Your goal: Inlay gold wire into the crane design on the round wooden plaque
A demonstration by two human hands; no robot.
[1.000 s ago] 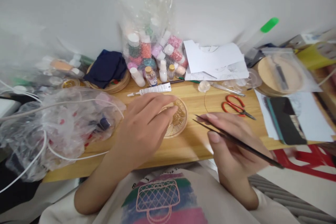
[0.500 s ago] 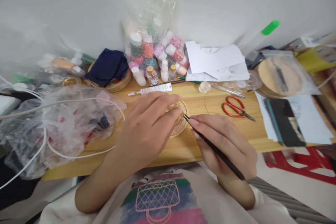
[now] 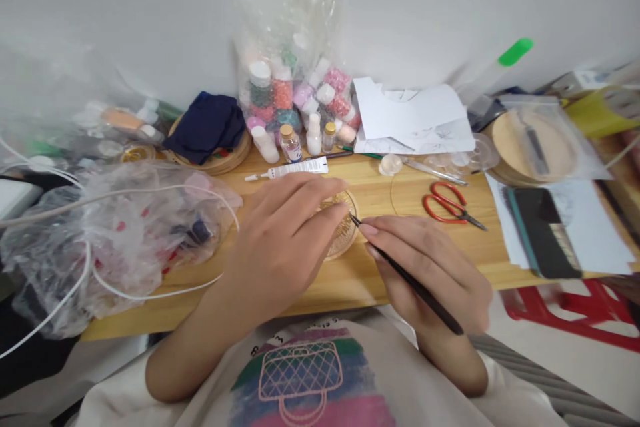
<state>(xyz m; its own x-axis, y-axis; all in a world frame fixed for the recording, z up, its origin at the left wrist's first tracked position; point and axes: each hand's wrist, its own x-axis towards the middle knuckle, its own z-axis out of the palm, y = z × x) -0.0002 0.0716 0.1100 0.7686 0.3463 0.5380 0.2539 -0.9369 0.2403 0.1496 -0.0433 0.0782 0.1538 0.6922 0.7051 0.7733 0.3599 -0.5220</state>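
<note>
A small round clear dish (image 3: 344, 245) with thin gold-coloured pieces in it lies on the table in front of me. My left hand (image 3: 285, 240) curves over its left side, thumb and fingers closed about it with a gap between thumb and forefinger; the fingertips are partly hidden. In my right hand (image 3: 430, 267) I hold black tweezers (image 3: 417, 290), pinched between thumb and fingers. Their tips point up and left, over the dish beside my left thumb, and look nearly together. Whether they grip a piece is too small to tell.
Beyond my hands lie a white glue tube (image 3: 295, 169), small bottles (image 3: 291, 143) and a bag of bead jars (image 3: 300, 80). Red-handled scissors (image 3: 445, 203) and a phone (image 3: 545, 233) are to the right. Crumpled plastic bags (image 3: 125, 233) and a white cable (image 3: 150, 295) are at left.
The tweezers and my right hand have shifted very slightly, with the tips a little closer together. My left hand stays over the dish.
</note>
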